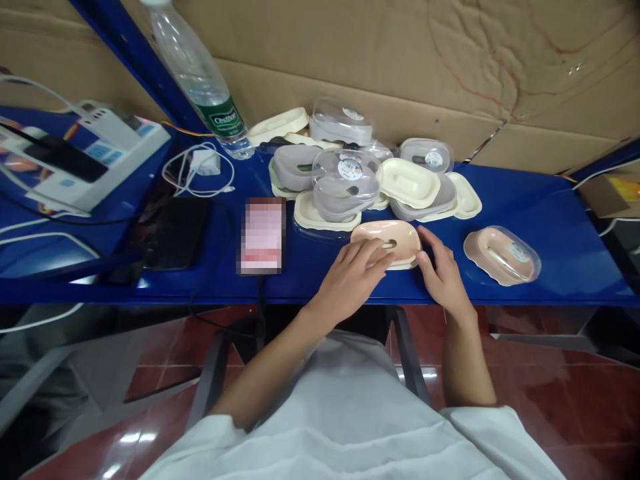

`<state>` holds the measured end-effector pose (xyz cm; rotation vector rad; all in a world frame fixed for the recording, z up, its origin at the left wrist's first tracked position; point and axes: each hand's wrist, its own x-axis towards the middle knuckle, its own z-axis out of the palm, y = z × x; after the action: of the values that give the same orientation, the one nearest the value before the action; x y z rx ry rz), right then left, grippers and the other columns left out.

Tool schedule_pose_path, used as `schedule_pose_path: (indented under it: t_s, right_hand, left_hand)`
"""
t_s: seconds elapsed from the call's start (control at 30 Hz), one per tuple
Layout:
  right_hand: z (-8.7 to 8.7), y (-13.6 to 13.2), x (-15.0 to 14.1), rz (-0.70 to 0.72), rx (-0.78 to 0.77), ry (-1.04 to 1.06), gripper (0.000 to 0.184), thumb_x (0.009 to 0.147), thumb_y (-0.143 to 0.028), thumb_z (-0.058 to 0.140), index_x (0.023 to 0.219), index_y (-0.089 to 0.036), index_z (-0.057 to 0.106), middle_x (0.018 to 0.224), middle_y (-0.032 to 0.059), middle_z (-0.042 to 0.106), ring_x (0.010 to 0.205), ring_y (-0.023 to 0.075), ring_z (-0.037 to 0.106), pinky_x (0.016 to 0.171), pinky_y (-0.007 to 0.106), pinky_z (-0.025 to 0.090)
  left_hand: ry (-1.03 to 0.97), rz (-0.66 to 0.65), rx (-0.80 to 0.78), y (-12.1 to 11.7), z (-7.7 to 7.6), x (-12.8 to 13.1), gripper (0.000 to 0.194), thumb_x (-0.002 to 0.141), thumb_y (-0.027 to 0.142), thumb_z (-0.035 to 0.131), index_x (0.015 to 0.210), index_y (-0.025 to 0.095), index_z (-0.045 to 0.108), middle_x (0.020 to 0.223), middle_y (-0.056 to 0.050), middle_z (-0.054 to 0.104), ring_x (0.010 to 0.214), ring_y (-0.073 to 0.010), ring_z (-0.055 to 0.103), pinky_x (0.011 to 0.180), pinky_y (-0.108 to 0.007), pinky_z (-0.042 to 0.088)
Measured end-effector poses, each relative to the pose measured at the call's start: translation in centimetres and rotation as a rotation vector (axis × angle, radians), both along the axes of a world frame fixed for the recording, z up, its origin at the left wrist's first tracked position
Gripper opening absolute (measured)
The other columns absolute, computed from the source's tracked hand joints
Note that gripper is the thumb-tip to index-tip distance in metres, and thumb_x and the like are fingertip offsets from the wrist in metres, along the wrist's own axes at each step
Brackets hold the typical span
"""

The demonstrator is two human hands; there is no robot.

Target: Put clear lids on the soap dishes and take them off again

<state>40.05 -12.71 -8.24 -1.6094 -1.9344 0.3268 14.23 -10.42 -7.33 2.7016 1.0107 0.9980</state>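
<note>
Touching pink dish [411, 241], right grip [443, 273] spread, left grip [347, 275] unclear, piled dishes [345, 193] beyond, phone [263, 237] leftward

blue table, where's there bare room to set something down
Best patch: right of and behind the clear-lidded pink dish, up to the cardboard. Smaller one: between the lit phone and the left hand, in front of the cream tray. Crowded: the back middle, with piled dishes; the left side, with power strip and charger.
</note>
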Motion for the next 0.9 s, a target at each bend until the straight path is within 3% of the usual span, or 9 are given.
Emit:
schedule_pose_path:
  t_s: [0.17, 0.33, 0.57, 0.73, 0.9]
  right_hand:
    - [0.6, 0.3, -0.4, 0.124, 0.008, 0.042, 0.059, 0.111, -0.051, 0.05, 0.165, -0.031, 0.044, 0.173, 0.0109, 0.043, 0.162, 0.0296, 0.038, 0.131, 0.056, 0.036]
    - [1.1, -1.1, -2.1, 0.14, 0.009, 0.076, 0.066, 0.097, -0.057, 0.074, 0.155, -0.031, 0.056, 0.167, 0.0124, 0.05, 0.155, 0.0325, 0.049, 0.128, 0.055, 0.042]
    - [0.1, -2.2, -5.5, 0.208, 0.069, -0.045, 0.051, 0.102, -0.051, 0.068, 0.149, -0.031, 0.063, 0.167, 0.013, 0.049, 0.155, 0.0329, 0.05, 0.124, 0.055, 0.048]
    - [-0.6, -2.1, -6.6, 0.225, 0.155, -0.204, 0.049, 0.103, -0.049, 0.067, 0.15, -0.037, 0.063, 0.17, 0.0096, 0.047, 0.16, 0.0349, 0.041, 0.126, 0.062, 0.041]
    - [0.9, -1.9, -6.0, 0.297, 0.124, -0.146, 0.05, 0.107, -0.047, 0.061, 0.155, -0.035, 0.058, 0.169, 0.0095, 0.048, 0.156, 0.0322, 0.048, 0.124, 0.057, 0.046]
  left_hand:
    - [-0.112, 0.042, -0.095, -1.0, -1.1, -1.4, 0.036, 0.103, 0.016, 0.066, 0.138, 0.022, 0.064, 0.152, -0.02, 0.056, 0.15, -0.0363, 0.052, 0.118, -0.06, 0.049]
    - [-0.206, 0.044, -0.149, -2.6, -1.4, -3.4, 0.036, 0.104, 0.016, 0.065, 0.139, 0.025, 0.063, 0.152, -0.018, 0.056, 0.149, -0.0312, 0.054, 0.119, -0.055, 0.052]
    - [-0.139, 0.07, -0.092, -3.7, -1.2, -6.2, 0.042, 0.101, 0.014, 0.07, 0.142, 0.024, 0.062, 0.154, -0.017, 0.059, 0.153, -0.0339, 0.051, 0.122, -0.058, 0.05]
    - [-0.149, 0.117, -0.063, -3.6, -1.8, -6.8, 0.038, 0.102, 0.015, 0.069, 0.139, 0.022, 0.063, 0.157, -0.018, 0.057, 0.156, -0.0346, 0.047, 0.123, -0.059, 0.05]
    - [-0.14, 0.098, -0.141, -3.6, -2.3, -7.1, 0.032, 0.102, 0.015, 0.069, 0.133, 0.022, 0.067, 0.152, -0.014, 0.062, 0.159, -0.0337, 0.042, 0.126, -0.058, 0.048]
